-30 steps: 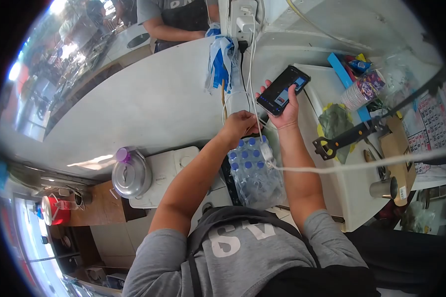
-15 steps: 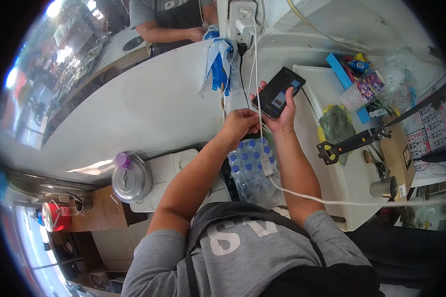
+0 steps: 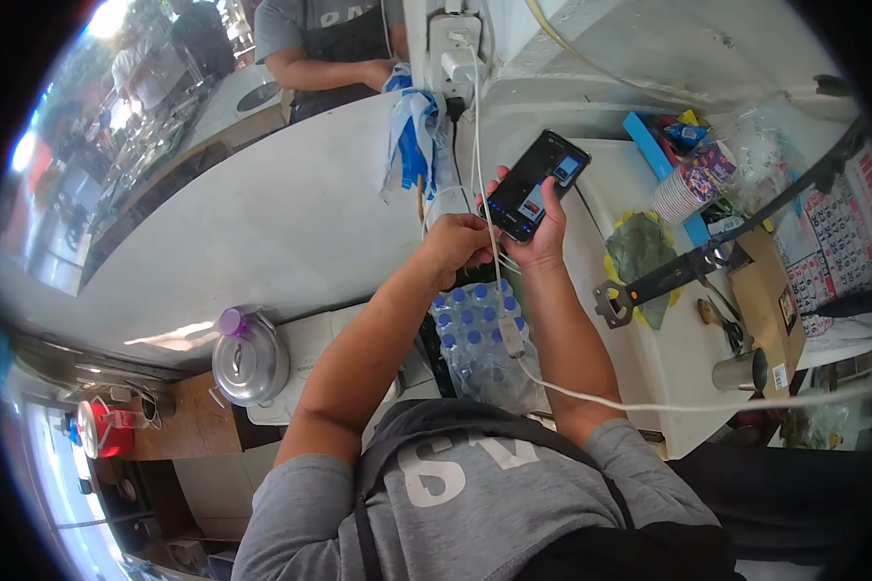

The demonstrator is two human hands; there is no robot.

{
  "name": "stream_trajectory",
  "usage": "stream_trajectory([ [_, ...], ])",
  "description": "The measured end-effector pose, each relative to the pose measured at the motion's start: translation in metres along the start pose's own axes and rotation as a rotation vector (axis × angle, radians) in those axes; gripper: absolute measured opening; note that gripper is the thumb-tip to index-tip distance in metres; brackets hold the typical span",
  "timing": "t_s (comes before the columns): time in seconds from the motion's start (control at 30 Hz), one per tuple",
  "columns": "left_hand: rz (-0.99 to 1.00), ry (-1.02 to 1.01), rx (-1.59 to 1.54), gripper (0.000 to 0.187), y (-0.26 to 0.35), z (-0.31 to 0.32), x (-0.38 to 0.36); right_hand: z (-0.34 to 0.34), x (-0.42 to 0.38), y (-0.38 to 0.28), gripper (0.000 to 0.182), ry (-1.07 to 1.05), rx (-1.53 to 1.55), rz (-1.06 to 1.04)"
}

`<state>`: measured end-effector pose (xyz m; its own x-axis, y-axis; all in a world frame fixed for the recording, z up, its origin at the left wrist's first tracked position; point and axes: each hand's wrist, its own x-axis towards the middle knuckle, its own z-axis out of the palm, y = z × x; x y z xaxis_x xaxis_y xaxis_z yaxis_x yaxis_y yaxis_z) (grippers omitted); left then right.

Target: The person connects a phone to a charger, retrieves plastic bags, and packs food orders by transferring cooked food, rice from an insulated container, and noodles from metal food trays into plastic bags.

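Right hand (image 3: pixel 541 240) curls round the phone (image 3: pixel 533 186), presumably light, stiff, slick, fragile, best held by long edges; left hand (image 3: pixel 459 240) bunched at near end, contents unclear.

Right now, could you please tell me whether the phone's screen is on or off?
It is on: the phone in the right hand shows small bright pictures against black.

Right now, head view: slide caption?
Right hand holds a lit phone; left hand is close to its lower end.
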<state>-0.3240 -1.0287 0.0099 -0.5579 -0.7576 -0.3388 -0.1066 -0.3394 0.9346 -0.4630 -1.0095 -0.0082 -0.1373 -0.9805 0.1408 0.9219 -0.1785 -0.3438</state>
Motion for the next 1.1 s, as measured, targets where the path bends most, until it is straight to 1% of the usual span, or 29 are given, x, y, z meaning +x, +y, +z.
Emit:
stream_trajectory([
  [0.07, -0.003, -0.018, -0.076, 0.015, 0.002, 0.004, 0.004, 0.000, 0.004, -0.005, 0.050, 0.029, -0.045, -0.042],
  [0.1, 0.001, -0.036, -0.076, 0.015, 0.004, 0.008, 0.005, 0.001, 0.005, -0.007, 0.047, 0.053, -0.083, -0.075],
  [0.13, 0.016, -0.017, -0.047, 0.016, 0.008, 0.010, 0.008, 0.007, 0.006, -0.009, 0.049, 0.130, -0.145, -0.113],
  [0.17, 0.035, 0.012, -0.020, 0.017, 0.013, 0.009, 0.010, 0.008, 0.013, -0.015, 0.049, 0.117, -0.152, -0.119],
  [0.2, 0.157, -0.026, 0.127, 0.018, 0.012, 0.003, 0.020, 0.005, 0.021, -0.020, 0.051, 0.220, -0.132, -0.184],
  [0.23, 0.163, -0.008, 0.118, 0.018, 0.015, 0.003, 0.018, -0.001, 0.030, -0.024, 0.053, 0.323, -0.113, -0.235],
  [0.3, 0.636, 0.523, 0.916, 0.019, 0.020, 0.002, 0.009, -0.014, 0.043, -0.057, 0.050, 0.310, -0.216, -0.273],
  [0.33, 0.838, 0.606, 0.884, 0.021, 0.022, -0.004, -0.002, -0.007, 0.048, -0.069, 0.061, 0.407, -0.390, -0.483],
  [0.37, 1.013, 0.718, 0.881, 0.024, 0.017, -0.013, -0.019, -0.006, 0.052, -0.074, 0.060, 0.436, -0.525, -0.544],
  [0.4, 0.934, 0.682, 0.890, 0.027, 0.011, -0.025, -0.040, -0.004, 0.053, -0.068, 0.059, 0.442, -0.644, -0.552],
  [0.43, 0.895, 0.753, 0.921, 0.030, -0.007, -0.036, -0.054, -0.004, 0.053, -0.059, 0.058, 0.450, -0.758, -0.545],
  [0.47, 0.751, 0.696, 0.901, 0.033, -0.022, -0.051, -0.075, -0.007, 0.051, -0.043, 0.057, 0.452, -0.862, -0.527],
  [0.5, 0.644, 0.740, 0.848, 0.035, -0.045, -0.061, -0.093, -0.012, 0.049, -0.022, 0.056, 0.445, -0.945, -0.493],
  [0.53, 0.507, 0.746, 0.849, 0.037, -0.073, -0.074, -0.110, -0.018, 0.045, 0.001, 0.055, 0.438, -1.022, -0.452],
  [0.6, 0.281, 0.732, 0.750, 0.039, -0.119, -0.095, -0.158, -0.032, 0.035, 0.042, 0.054, 0.412, -1.154, -0.363],
  [0.67, 0.049, 0.830, 0.582, 0.037, -0.163, -0.102, -0.208, -0.041, 0.019, 0.074, 0.052, 0.385, -1.243, -0.291],
  [0.7, -0.014, 0.880, 0.550, 0.037, -0.191, -0.105, -0.228, -0.047, 0.010, 0.088, 0.051, 0.380, -1.279, -0.260],
  [0.77, -0.139, 0.982, 0.475, 0.037, -0.227, -0.110, -0.277, -0.051, -0.011, 0.120, 0.049, 0.360, -1.338, -0.187],
  [0.87, -0.346, 1.142, 0.339, 0.038, -0.263, -0.111, -0.345, -0.059, -0.040, 0.164, 0.047, 0.322, -1.408, -0.096],
  [0.9, -0.355, 1.152, 0.322, 0.038, -0.281, -0.110, -0.365, -0.061, -0.051, 0.176, 0.046, 0.319, -1.442, -0.068],
  [0.97, -0.434, 1.305, 0.304, 0.039, -0.325, -0.120, -0.408, -0.061, -0.070, 0.203, 0.044, 0.313, -1.489, -0.029],
  [1.03, -0.459, 1.333, 0.323, 0.039, -0.357, -0.138, -0.460, -0.062, -0.086, 0.230, 0.043, 0.344, -1.528, -0.008],
  [1.1, -0.491, 1.359, 0.318, 0.038, -0.377, -0.159, -0.511, -0.058, -0.103, 0.257, 0.041, 0.370, -1.582, 0.006],
])
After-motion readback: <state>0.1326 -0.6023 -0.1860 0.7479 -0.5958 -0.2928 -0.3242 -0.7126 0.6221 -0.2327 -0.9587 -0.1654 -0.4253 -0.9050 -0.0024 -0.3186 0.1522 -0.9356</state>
